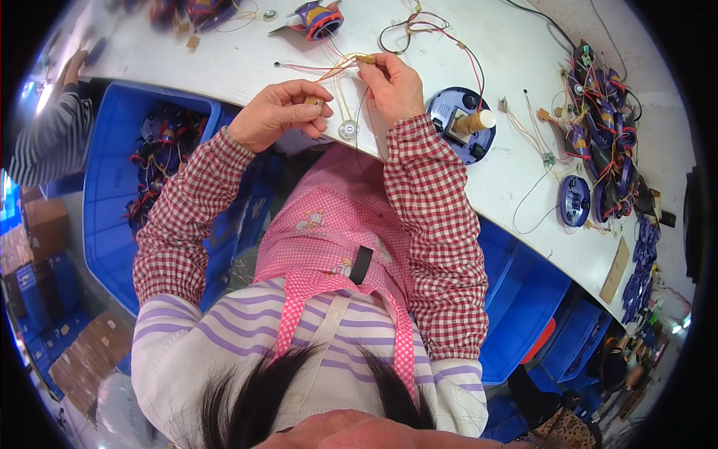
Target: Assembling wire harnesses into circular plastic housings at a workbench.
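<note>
My left hand (280,116) is closed in a pinch on a small tan piece (313,100), partly hidden by the fingers. Close by, my right hand (394,88) pinches a small brown-tan circuit board (365,60), from which thin red, orange and pale wires (329,72) run left across the white table (247,45). A round silver disc (348,129) on wires lies at the table's near edge, between my hands. Just right of my right hand sits a round purple housing (443,108) with a tan, white-topped cylinder (477,122) on it.
Beyond my hands lies a purple, orange and red shell (318,21). Wired purple parts (598,127) are heaped on the right, near a small purple oval housing (574,200). Blue bins (112,187) stand below the table edge. Another person's striped sleeve (52,135) shows at far left.
</note>
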`<action>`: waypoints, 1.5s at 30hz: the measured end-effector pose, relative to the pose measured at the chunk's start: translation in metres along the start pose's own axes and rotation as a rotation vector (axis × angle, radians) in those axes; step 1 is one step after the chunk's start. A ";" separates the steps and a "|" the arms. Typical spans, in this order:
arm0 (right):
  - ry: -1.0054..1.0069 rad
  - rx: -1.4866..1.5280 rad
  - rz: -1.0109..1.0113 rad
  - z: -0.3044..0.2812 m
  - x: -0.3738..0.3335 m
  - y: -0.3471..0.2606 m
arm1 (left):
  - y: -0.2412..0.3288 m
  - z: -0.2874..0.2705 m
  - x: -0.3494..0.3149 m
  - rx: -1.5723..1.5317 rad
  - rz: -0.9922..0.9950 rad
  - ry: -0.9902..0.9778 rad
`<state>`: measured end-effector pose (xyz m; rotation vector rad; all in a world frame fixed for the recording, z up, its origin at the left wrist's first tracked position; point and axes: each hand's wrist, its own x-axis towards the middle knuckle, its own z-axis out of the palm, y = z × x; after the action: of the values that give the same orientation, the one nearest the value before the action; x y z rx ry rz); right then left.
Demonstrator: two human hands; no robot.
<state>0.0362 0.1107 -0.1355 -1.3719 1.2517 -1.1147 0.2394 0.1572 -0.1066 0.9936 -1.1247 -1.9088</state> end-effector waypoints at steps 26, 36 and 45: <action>0.015 -0.059 -0.042 0.000 -0.002 -0.003 | -0.011 0.013 0.002 0.021 0.145 0.261; 0.032 -0.160 -0.092 0.000 -0.004 0.000 | -0.004 0.007 -0.011 0.232 0.153 0.234; 0.004 -0.198 -0.125 0.001 -0.001 0.008 | -0.002 0.004 -0.008 0.244 0.091 0.177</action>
<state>0.0359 0.1112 -0.1435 -1.6157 1.3225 -1.1014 0.2392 0.1668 -0.1050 1.1965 -1.2948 -1.6038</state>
